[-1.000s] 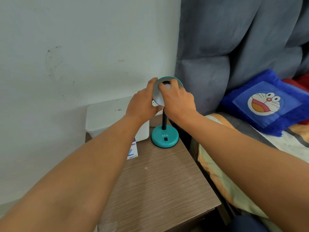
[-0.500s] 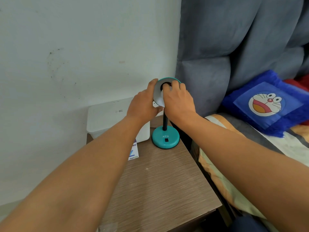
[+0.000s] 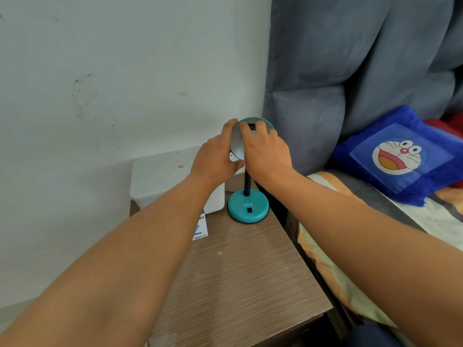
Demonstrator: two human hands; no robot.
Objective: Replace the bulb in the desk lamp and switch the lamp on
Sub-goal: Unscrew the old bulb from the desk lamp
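Teal lamp base (image 3: 248, 209) (black stem); wood-grain brown table (image 3: 240, 279); blue cartoon cushion (image 3: 398, 156).

We're looking at a plain white wall (image 3: 105, 71) with a few dark scuff marks, and a wood-grain counter (image 3: 245, 276) pushed right up against it. To the right we've got a grey padded headboard (image 3: 350, 71) and a bed (image 3: 375, 209) with a blue cartoon cushion (image 3: 400, 159) on it. Light is soft and even, nothing harsh.

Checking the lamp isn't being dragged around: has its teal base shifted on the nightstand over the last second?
No. The teal base sits at the same spot beside the white box.
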